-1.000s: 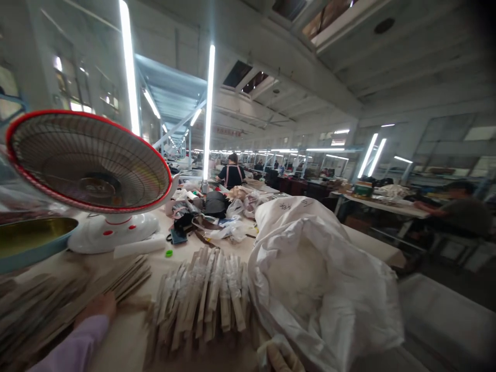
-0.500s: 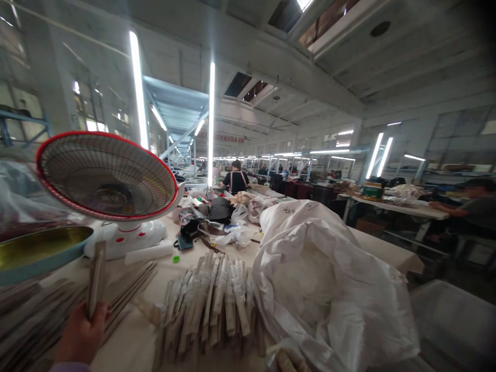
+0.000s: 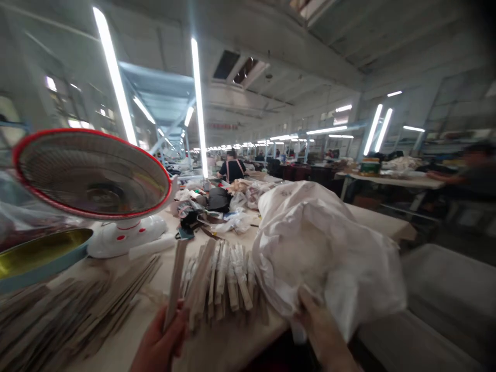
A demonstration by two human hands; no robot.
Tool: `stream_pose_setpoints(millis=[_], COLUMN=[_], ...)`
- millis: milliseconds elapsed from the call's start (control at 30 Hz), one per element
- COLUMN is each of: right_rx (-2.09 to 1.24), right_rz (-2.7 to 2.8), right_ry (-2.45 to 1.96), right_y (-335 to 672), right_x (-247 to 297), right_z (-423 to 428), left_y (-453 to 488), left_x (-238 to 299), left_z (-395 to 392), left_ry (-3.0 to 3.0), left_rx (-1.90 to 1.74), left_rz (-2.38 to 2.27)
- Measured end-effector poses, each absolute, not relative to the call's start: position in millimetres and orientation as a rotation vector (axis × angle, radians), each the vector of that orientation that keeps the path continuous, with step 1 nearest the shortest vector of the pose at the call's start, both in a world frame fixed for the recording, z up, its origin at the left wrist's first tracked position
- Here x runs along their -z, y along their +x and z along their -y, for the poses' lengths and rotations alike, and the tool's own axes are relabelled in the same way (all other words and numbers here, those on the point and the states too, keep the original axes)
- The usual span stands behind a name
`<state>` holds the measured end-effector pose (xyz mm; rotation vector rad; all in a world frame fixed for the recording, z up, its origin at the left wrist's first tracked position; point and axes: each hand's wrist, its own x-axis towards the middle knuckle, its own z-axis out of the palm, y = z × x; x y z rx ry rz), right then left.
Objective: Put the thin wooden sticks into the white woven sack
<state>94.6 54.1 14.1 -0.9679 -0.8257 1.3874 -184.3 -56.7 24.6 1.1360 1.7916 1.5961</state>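
My left hand is closed round the lower end of a flat beige-brown strip, which it holds upright. Just beyond stands a row of similar strips, bundled, with clear plastic round their upper parts. My right hand is at the mouth of a large white sack; motion blur smears its fingers, so its grip cannot be made out. Whitish see-through material shows inside the sack. More loose strips lie spread on the table to the left.
A red-rimmed fan-shaped appliance stands at left beside a gold-lined oval tray. Fabric and plastic scraps are heaped farther back. A pale bin is at right. One person is ahead, another sits at far right.
My left hand has moved right with the strip, now in front of the bundles. My right hand has risen from the bottom edge to the sack's mouth. The view has shifted slightly.
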Motion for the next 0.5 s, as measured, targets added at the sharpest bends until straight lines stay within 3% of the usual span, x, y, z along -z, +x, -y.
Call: stream_pose_setpoints(millis=[233,500], right_rx=[-1.611,-1.372], right_rz=[0.406,0.622], right_ry=[-0.694,-0.760], right_y=[108.7,118.5], right_x=[-24.1,-17.2], right_z=[-73.5,-71.3], left_y=[-97.1,-88.3], left_x=[-12.4,-9.0], left_z=[40.9,31.7], left_ry=[1.461,1.708], left_rx=[-1.143,-1.017], left_rz=[-1.560,-1.608])
